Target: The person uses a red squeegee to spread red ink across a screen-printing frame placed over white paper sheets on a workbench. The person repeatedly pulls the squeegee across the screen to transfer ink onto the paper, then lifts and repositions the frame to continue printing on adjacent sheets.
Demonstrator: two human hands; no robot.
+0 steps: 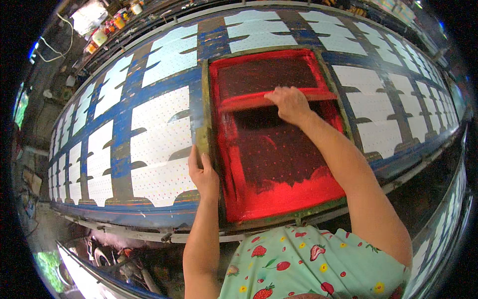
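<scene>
A screen printing frame (pixel 215 169) with worn wooden bars lies on the long table in front of me. Red ink covers its border, thickest along the near end, and its dark mesh (pixel 284 154) shows small dots. My right hand (pixel 293 105) is closed over a red-stained squeegee (pixel 244 102), which spans the frame's width in its far half. At the frame's left side, my left hand (pixel 204 177) grips the bar, thumb and fingers around its edge. White dotted fabric pieces (pixel 162 127) lie flat on the table to the left of the frame, close to that hand.
More white cut pieces (pixel 368 109) lie in rows on the blue-and-brown table (pixel 119 149), right and far side. A metal rail (pixel 124 230) runs along the near edge. Containers of colour (pixel 118 23) stand at the far left. Another surface with pale pieces (pixel 438 234) is at lower right.
</scene>
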